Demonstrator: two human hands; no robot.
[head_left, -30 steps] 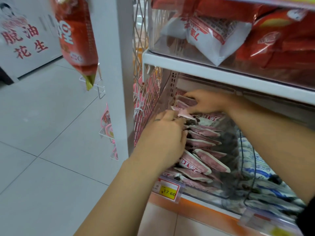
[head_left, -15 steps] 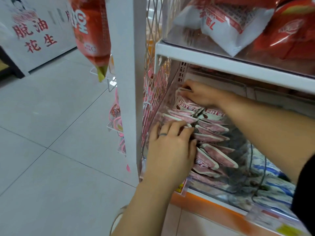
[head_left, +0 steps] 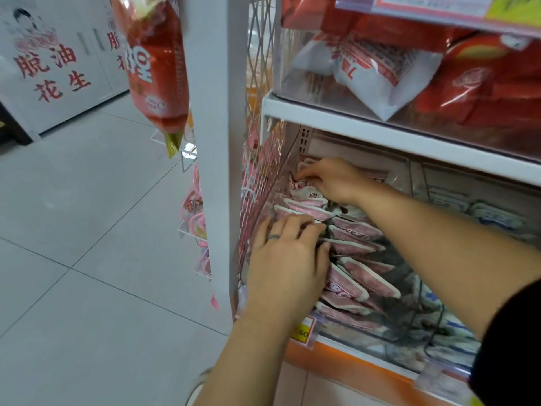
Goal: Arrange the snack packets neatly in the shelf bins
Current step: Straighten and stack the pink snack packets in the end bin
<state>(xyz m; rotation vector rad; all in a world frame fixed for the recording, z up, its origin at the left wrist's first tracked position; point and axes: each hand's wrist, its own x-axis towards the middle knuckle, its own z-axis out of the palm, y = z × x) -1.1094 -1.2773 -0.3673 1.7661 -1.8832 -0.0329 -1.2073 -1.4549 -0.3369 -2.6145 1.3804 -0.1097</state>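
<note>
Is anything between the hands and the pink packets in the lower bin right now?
Nothing visible does. The left hand rests on the pink packets near the front of the bin. The right hand, reaching in under the upper shelf, grips one at the back.

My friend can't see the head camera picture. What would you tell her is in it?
A person's left hand rests on a row of small pink-and-white snack packets in a clear plastic shelf bin, while the right hand grips the rearmost packet. Big red bags sit on the shelf above.
</note>
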